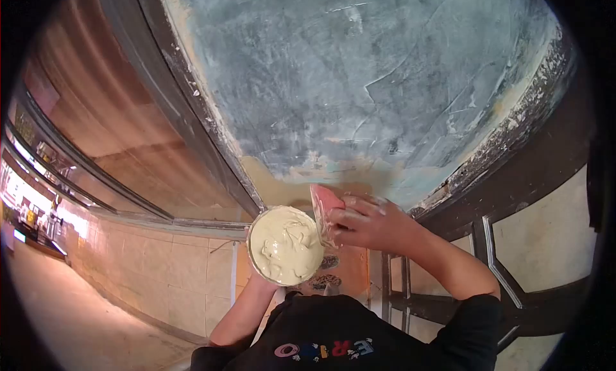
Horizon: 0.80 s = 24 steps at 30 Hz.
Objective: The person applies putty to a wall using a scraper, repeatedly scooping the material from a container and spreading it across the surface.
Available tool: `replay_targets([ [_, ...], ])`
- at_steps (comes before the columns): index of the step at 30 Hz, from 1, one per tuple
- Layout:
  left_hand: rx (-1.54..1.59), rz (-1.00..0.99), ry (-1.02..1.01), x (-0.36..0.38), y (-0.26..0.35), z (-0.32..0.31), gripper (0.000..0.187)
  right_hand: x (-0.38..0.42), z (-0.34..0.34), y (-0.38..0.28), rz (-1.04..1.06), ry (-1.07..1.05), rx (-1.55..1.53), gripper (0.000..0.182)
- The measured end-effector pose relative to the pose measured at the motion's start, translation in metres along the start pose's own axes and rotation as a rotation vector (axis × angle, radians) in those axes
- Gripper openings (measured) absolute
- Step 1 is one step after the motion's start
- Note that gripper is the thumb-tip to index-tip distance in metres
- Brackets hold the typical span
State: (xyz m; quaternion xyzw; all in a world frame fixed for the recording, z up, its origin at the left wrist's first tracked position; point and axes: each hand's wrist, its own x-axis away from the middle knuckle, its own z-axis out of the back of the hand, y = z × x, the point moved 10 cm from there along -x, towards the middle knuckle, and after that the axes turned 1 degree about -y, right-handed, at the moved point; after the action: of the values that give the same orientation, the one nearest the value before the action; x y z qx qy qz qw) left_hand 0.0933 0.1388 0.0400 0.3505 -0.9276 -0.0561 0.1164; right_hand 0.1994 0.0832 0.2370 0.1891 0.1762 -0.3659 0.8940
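A round tub full of creamy, pale yellow putty is held up in front of my chest. My left hand supports it from below, and its fingers are mostly hidden under the tub. Just right of the rim, my right hand grips a pinkish-red putty spreader, its fingers bent round it. Putty coats the spreader's edge facing the tub, and white smears mark my fingers. Beyond both hands is a wall panel with patchy blue-grey paint, scrape marks and a beige strip near its bottom.
A dark frame with chipped edges borders the panel on the left, beside brown glossy panes. To the right stands dark metal grillwork over pale panels. Tiled wall and floor run along the lower left, with cluttered shelving far off.
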Motion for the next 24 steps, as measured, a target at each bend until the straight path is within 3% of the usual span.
replay_targets([
  [8,0.159,-0.141,-0.153,0.009,0.009,-0.004,0.091,0.001,-0.017,-0.01,0.038,0.001,-0.061,0.015],
  [17,0.299,-0.112,-0.107,0.002,-0.002,0.006,0.086,0.017,-0.027,-0.025,-0.055,0.06,-0.117,0.017],
  [19,0.067,-0.223,0.054,-0.001,0.003,0.019,0.049,0.021,-0.028,-0.031,-0.08,0.093,-0.121,0.02],
  [21,0.105,-0.256,0.026,-0.004,0.003,0.026,0.053,0.02,-0.028,-0.04,-0.089,0.137,-0.08,0.021],
  [23,-0.359,-0.438,-0.109,-0.01,0.009,0.038,0.053,0.011,-0.024,-0.045,-0.134,0.158,-0.059,0.022],
  [24,-0.359,-0.434,-0.109,-0.009,0.009,0.031,0.053,0.006,-0.02,-0.046,-0.178,0.178,-0.04,0.022],
])
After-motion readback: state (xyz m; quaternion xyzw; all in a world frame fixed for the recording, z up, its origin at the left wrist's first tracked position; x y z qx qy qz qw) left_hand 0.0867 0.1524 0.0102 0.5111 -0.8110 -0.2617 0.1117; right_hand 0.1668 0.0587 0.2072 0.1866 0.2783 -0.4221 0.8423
